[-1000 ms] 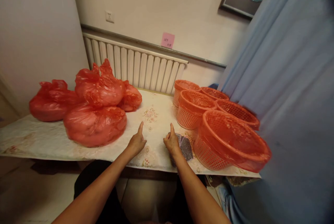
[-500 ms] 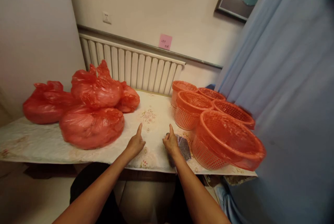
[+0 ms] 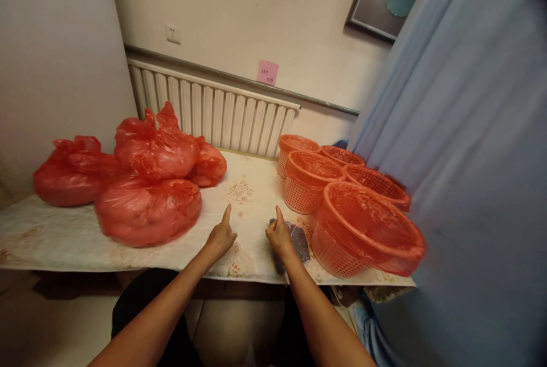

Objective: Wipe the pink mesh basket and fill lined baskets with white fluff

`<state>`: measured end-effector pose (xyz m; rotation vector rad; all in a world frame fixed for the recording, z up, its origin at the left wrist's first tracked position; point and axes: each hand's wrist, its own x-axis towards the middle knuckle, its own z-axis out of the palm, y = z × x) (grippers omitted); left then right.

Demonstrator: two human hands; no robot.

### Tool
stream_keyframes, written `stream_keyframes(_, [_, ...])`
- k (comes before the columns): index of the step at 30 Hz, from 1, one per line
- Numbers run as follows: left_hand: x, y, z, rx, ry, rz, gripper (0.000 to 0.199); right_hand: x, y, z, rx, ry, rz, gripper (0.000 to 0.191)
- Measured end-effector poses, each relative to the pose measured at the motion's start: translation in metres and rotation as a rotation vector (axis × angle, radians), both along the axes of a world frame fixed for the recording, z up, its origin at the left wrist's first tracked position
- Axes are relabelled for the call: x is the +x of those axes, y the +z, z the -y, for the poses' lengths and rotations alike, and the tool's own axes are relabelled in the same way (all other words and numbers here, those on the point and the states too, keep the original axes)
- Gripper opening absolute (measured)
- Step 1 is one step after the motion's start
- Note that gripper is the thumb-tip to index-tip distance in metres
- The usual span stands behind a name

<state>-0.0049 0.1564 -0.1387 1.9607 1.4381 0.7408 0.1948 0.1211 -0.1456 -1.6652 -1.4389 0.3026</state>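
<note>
Both of my hands are above the near middle of the table. My left hand [image 3: 221, 237] holds nothing, its index finger stretched forward and thumb out, the others curled. In a like pose, my right hand [image 3: 278, 234] is in front of a grey speckled cloth-like item [image 3: 300, 243], partly hidden by the hand and forearm; whether they touch I cannot tell. To the left are several full red plastic bags [image 3: 147, 213], one resting on top of others. Several orange-red perforated baskets [image 3: 342, 250] lined with red plastic stand to the right.
The table [image 3: 256, 267] has a pale floral cover. Behind it are a white radiator [image 3: 222, 119] and a wall with a pink note [image 3: 268, 72]. A blue curtain [image 3: 461, 156] hangs close beside the baskets. My legs are under the near edge.
The view has shifted slightly, so the wall items appear a little lower and further left. My hands keep nearly the same pose; the bags and baskets have not moved on the table.
</note>
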Motion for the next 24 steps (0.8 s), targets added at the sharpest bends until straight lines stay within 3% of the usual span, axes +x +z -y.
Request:
stream_keyframes(4, [-0.001,-0.007,0.001,-0.048,-0.043,0.033,0.084,0.007,0.021,0.028,0.043,0.123,0.139,0.069])
stream_keyframes(6, [-0.003,-0.014,0.003,-0.096,-0.087,0.048,0.072,0.019,0.04,0.054,0.131,0.216,0.275,0.058])
stream_keyframes(8, [-0.005,-0.023,0.009,-0.133,-0.132,0.047,0.062,0.038,0.062,0.085,0.189,0.219,0.341,0.05])
stream_keyframes(10, [-0.008,-0.033,0.016,-0.165,-0.175,0.053,0.057,0.065,0.083,0.115,0.286,0.123,0.506,0.047])
stream_keyframes(13, [-0.009,-0.047,0.027,-0.258,-0.22,0.11,0.059,0.114,0.107,0.147,0.317,-0.185,0.78,0.046])
stream_keyframes(16, [-0.003,-0.057,0.037,-0.346,-0.258,0.156,0.061,0.156,0.115,0.161,0.027,-0.301,0.962,0.044])
stream_keyframes(18, [0.003,-0.063,0.042,-0.388,-0.281,0.165,0.062,0.173,0.114,0.164,-0.247,-0.324,0.999,0.028])
stream_keyframes(20, [0.007,-0.071,0.044,-0.426,-0.289,0.169,0.063,0.179,0.113,0.166,-0.41,-0.366,1.002,0.017])
stream_keyframes(24, [0.005,-0.084,0.048,-0.468,-0.289,0.186,0.064,0.177,0.121,0.181,-0.324,-0.457,0.987,0.014])
